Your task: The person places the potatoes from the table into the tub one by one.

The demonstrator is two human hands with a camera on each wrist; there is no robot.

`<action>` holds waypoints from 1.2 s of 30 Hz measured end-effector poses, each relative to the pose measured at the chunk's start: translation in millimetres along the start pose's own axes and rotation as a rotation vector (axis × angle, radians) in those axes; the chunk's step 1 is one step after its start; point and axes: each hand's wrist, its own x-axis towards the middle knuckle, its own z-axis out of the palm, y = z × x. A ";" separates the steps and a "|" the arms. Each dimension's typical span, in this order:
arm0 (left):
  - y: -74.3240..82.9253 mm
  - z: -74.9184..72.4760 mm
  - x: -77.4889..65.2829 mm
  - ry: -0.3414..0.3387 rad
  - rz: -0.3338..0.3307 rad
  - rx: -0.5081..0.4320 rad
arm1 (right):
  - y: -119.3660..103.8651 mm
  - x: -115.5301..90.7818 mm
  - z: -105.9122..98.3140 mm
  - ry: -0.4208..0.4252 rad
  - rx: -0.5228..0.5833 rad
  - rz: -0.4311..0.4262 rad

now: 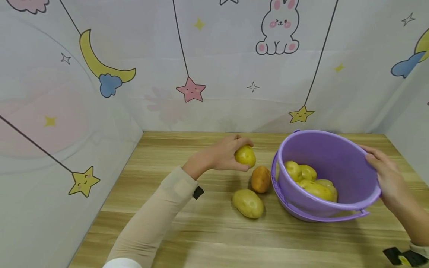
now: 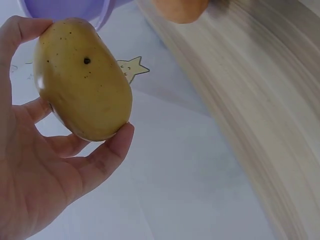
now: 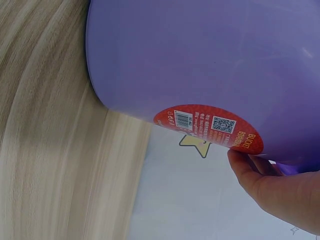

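My left hand (image 1: 225, 153) grips a yellow potato (image 1: 245, 155) between thumb and fingers, raised over the table to the left of the bucket. In the left wrist view the same potato (image 2: 85, 80) shows dark specks on its skin. On the right, my right hand (image 1: 385, 173) holds the rim of a purple bucket (image 1: 358, 167), which tilts toward me and to the left. Several potatoes (image 1: 315, 189) lie inside it. A red label (image 3: 215, 127) on the bucket's side faces the right wrist camera, close to the fingertips.
Between the left hand and the bucket, an orange-brown potato (image 1: 260, 179) rests on the wooden table (image 1: 161, 223). A pale yellow potato (image 1: 248, 203) lies just nearer to me. The bucket's handle (image 1: 311, 219) hangs down its near side. A white printed cloth (image 1: 221, 56) walls the table's back and sides.
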 end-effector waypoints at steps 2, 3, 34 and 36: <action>3.7 -2.6 0.5 0.011 0.013 0.002 | 0.1 0.0 -0.4 -0.008 -0.001 0.000; 5.8 -4.1 0.7 0.015 0.021 0.002 | 0.2 -0.1 -0.6 -0.012 -0.002 0.001; 56.8 -31.9 20.6 0.089 0.204 0.082 | -0.4 0.1 0.8 0.013 -0.008 -0.015; 59.2 -32.5 22.9 0.093 0.219 0.077 | -0.7 -0.3 1.0 0.008 0.001 -0.010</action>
